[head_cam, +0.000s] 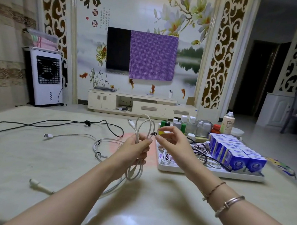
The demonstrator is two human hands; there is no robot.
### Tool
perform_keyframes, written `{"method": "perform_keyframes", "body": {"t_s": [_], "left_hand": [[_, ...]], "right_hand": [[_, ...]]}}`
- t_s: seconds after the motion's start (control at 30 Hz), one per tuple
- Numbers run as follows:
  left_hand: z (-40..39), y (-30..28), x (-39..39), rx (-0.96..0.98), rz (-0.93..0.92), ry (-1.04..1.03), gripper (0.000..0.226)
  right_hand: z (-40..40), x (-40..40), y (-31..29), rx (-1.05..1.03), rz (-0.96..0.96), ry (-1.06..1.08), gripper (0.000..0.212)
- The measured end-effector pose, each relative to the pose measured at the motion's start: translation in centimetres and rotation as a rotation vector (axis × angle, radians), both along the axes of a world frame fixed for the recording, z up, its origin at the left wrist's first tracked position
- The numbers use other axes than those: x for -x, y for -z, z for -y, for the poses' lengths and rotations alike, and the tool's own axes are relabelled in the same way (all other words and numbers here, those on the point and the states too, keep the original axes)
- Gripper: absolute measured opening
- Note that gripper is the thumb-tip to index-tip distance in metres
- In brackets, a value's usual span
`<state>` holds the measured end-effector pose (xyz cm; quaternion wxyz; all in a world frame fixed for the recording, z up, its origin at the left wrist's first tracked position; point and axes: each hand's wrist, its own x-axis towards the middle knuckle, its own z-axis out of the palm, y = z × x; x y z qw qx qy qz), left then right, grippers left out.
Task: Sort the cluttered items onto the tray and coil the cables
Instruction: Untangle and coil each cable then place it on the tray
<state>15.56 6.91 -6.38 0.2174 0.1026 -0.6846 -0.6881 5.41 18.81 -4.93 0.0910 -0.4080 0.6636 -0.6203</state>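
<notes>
While left hand [138, 147] grips white cable [144, 124], tray [210, 173] crowds right

A home living room: at twelve o'clock a wall-mounted television [118, 48] half draped in purple cloth [152, 56] above a low cream media cabinet [141, 103], floral mural wall [178, 17] behind, standing air cooler [44, 76] at ten o'clock

"和" on wall mural [116, 12], "Bette" on white bottle [228, 123]
</notes>
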Motion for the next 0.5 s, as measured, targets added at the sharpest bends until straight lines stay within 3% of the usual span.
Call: {"method": "perform_keyframes", "body": {"t_s": [0.1, 0.33, 0.43, 0.5], "left_hand": [[0.0, 0.3, 0.1, 0.004, 0.016, 0.013, 0.015], [0.2, 0.7, 0.4, -0.098, -0.019, -0.056, 0.010], [0.4, 0.8, 0.4, -0.131, -0.033, -0.107, 0.012], [0.4, 0.8, 0.4, -0.138, -0.058, -0.140, 0.006]], "right_hand": [[0.6, -0.2, 0.1, 0.016, -0.093, 0.049, 0.004], [1.6, -0.6, 1.7, -0.090, -0.343, -0.011, 0.003], [1.4, -0.4, 1.8, -0.119, -0.344, -0.068, 0.011], [1.2, -0.5, 1.6, -0.141, -0.226, -0.134, 0.009]]}}
